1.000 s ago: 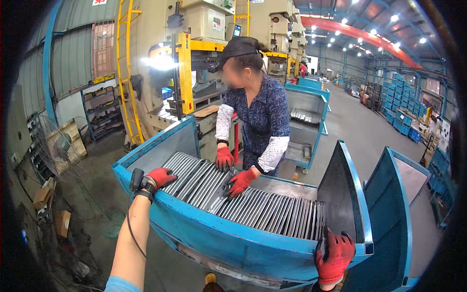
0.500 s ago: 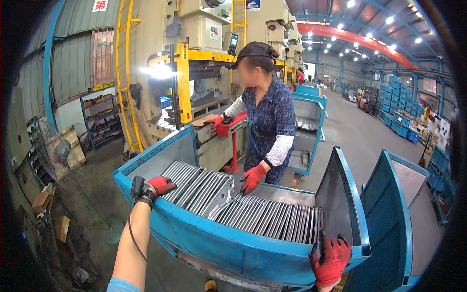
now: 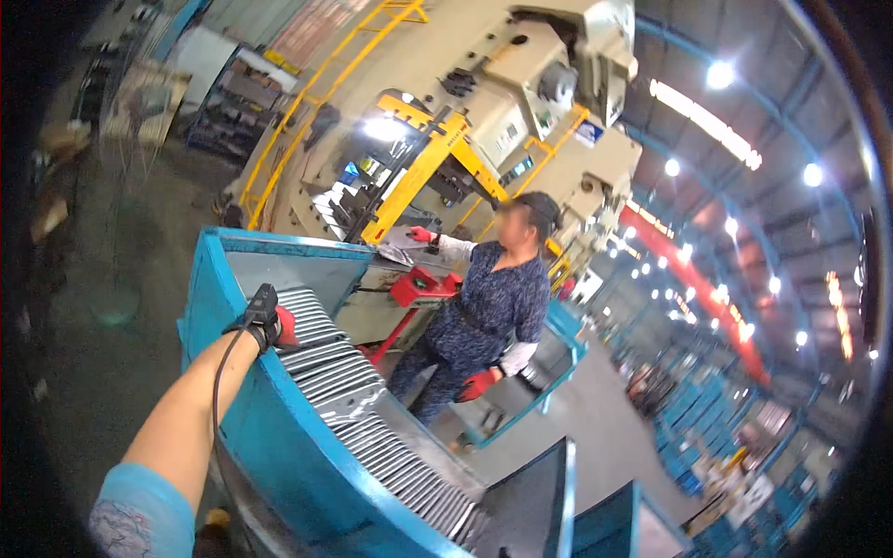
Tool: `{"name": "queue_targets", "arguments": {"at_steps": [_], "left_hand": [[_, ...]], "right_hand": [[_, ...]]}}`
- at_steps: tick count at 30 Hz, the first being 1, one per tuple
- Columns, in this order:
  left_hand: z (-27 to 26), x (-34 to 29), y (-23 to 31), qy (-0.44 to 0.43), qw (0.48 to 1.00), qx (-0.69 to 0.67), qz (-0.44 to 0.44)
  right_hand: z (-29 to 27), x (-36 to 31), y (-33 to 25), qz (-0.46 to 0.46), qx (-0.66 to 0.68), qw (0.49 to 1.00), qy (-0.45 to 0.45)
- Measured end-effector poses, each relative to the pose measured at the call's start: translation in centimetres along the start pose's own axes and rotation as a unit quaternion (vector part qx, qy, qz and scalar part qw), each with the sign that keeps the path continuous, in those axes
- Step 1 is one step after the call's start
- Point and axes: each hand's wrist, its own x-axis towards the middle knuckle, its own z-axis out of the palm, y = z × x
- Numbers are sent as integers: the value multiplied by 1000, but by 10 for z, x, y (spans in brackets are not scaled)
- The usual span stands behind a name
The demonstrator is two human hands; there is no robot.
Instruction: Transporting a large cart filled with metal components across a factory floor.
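Observation:
My left hand (image 3: 286, 327), in a red and black work glove, is at the left end of a blue metal bin (image 3: 288, 456), over a row of stamped metal plates (image 3: 321, 367). A small black device (image 3: 263, 307) with a cable is strapped at my wrist and hides most of the fingers, so whether they grip a plate cannot be seen. The plates stand on edge, packed closely along the bin. Near the row's middle, one plate (image 3: 353, 405) shows its flat face with holes. My right hand is out of the picture.
Beyond the bin stands a co-worker (image 3: 498, 316), one red-gloved hand (image 3: 421, 234) near the yellow-framed press (image 3: 419, 177), the other (image 3: 476, 384) low beside the body. A red stand (image 3: 419, 286) is between press and bin. Another blue bin (image 3: 605, 521) stands at lower right.
The view has tilted strongly and shifted. My right hand has left the picture from the bin's right corner. The co-worker's lower hand has moved away from the plates to the body's side.

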Motion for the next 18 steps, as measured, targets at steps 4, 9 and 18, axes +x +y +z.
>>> {"name": "queue_targets", "arguments": {"at_steps": [4, 9, 18], "left_hand": [[-117, 52, 82, -152, 981, -105, -62], [-14, 19, 54, -80, 942, -241, -219], [-215, 26, 107, -201, 883, -342, -249]], "right_hand": [[6, 4, -21, 13, -80, 997, 6], [4, -1, -9, 30, -52, 998, -25], [-11, 18, -27, 64, 18, 995, -75]]}}
